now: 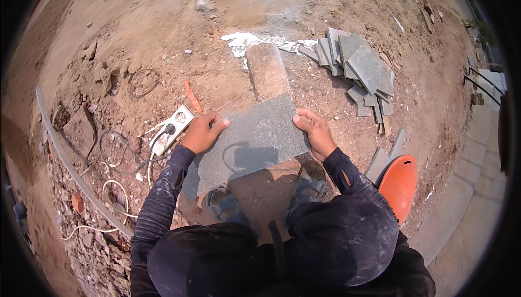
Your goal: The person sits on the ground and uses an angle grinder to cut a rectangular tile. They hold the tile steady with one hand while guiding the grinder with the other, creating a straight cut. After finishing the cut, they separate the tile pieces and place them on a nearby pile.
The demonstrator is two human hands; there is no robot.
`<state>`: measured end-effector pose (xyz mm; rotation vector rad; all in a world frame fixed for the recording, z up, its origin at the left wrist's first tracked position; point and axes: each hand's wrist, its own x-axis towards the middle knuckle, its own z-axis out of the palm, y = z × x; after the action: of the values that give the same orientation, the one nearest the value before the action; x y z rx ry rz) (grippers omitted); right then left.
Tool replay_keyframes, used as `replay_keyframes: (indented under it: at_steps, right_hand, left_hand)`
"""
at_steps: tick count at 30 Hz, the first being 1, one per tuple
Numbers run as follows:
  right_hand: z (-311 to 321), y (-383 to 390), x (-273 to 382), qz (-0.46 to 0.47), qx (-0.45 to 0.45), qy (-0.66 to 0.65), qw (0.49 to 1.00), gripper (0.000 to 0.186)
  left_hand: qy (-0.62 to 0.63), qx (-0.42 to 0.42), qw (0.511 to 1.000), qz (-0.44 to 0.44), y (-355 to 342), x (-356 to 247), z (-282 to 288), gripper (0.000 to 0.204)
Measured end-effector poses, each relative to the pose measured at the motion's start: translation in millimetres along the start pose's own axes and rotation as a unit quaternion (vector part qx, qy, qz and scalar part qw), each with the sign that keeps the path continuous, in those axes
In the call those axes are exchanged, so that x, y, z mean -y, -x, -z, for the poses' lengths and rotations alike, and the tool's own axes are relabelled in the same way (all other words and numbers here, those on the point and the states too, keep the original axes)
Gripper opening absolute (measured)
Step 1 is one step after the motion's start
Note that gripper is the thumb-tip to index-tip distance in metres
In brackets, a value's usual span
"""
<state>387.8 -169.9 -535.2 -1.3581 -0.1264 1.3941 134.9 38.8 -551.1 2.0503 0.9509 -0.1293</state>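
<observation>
slab: grey stone slab (252,139), centre, held over the feet
left hand (202,132): clamped on slab's left edge
right hand (316,132): clamped on right edge
risk: grip slips, slab could drop onto sandals (309,183)

The grey stone slab (252,142) hid most fingers (304,119) of both hands beneath it, and part of the brick (267,71) beyond. The orange tool (400,183) sat half behind the knee; the cables' (111,150) ends were lost in rubble.

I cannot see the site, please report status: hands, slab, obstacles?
Left hand and right hand each grip one edge of the grey stone slab. Slab held above feet. Brick block just ahead.
</observation>
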Motion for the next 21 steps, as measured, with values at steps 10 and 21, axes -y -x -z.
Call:
replay_keyframes:
  at_steps: [10,21]
  right_hand:
    - [56.7,-139.1,24.9,0.130,-0.207,0.068,0.967,0.033]
    - [132.8,20.0,-33.4,0.122,-0.450,0.230,0.854,0.021]
  left_hand:
    - [-0.117,-0.004,0.992,-0.055,-219.9,-27.6,16.6,0.061]
    - [-0.038,-0.085,0.985,-0.147,-210.4,10.2,35.8,0.043]
